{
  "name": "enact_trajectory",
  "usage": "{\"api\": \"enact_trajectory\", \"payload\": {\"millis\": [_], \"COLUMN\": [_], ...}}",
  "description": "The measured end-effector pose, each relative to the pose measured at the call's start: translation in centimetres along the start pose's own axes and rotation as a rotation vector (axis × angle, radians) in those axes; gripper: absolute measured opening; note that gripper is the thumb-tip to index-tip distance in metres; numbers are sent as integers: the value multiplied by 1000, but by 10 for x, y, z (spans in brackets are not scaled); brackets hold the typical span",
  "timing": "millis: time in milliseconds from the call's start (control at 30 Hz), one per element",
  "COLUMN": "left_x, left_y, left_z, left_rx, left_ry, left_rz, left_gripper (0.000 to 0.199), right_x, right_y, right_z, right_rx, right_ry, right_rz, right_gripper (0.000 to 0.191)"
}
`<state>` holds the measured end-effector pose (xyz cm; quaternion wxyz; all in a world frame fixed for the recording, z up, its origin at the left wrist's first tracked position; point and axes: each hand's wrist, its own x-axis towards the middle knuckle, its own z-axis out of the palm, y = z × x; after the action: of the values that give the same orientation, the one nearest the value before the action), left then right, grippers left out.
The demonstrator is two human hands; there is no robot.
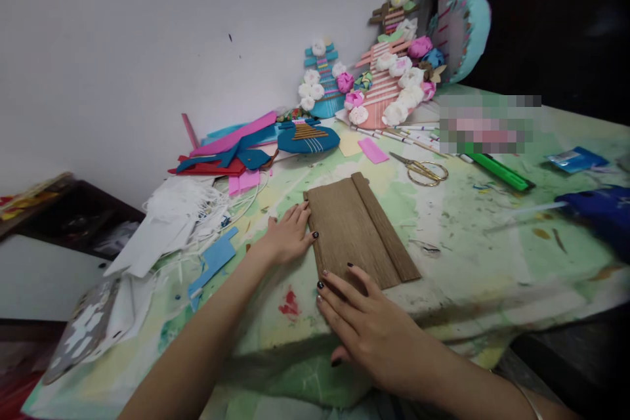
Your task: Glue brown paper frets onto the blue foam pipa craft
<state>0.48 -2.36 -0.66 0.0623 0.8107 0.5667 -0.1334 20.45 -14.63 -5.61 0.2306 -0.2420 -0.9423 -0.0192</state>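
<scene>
A folded sheet of brown crepe paper [347, 226] lies flat on the table near its front edge, with a long folded strip along its right side. My left hand [290, 236] rests at the paper's left edge, fingers stretched out and thumb on the margin. Across the near left corner lies my right hand [367, 321], its fingers spread over the paper's lower edge and its thumb below. Neither hand grips anything. Beyond the paper are gold-handled scissors [427, 172], a green utility knife [502, 170] and a small pink paper piece [373, 150].
White paper strips and cords [172, 216] and blue paper scraps [216, 256] lie at the left. Flower-trimmed instrument shapes [384, 95] lean at the back wall. A blue glue gun [600, 210] lies at the right. A stained cloth [467, 243] covers the table.
</scene>
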Motion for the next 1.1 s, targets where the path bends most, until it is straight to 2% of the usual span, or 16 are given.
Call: {"api": "enact_trajectory", "payload": {"millis": [133,233,300,367,467,567,800,967,1033,1100], "left_x": [3,3,1,-1,-2,3,15,18,19,18], "left_y": [3,0,-5,-11,-19,-25,-29,-29,-31,-33], "left_z": [-4,-2,4,14,25,24,3,-4,-4,0], "left_rx": [17,-3,-41,-97,-153,-132,-83,-69,-111,-197], "left_ry": [-24,6,81,204,344,316,246,213,213,242], "left_rz": [-17,5,49,93,94,91,127,143,144,127], "left_gripper": [55,54,55,60,73,80,86,89,85,72], "right_x": [0,0,-1,-1,-1,-1,-1,-1,-1,-2], "right_y": [0,0,0,0,0,-1,0,0,0,0], "right_z": [1,2,1,0,-1,-1,0,1,2,3], "right_rx": [-3,-5,-5,-6,-7,-7,-14,-12,-12,-14], "right_ry": [20,21,18,17,14,7,12,6,13,28], "right_rz": [3,0,-2,-4,-5,1,-10,-5,-8,-12], "right_gripper": [53,54,56,56,58,59,60,60,59,57]}}
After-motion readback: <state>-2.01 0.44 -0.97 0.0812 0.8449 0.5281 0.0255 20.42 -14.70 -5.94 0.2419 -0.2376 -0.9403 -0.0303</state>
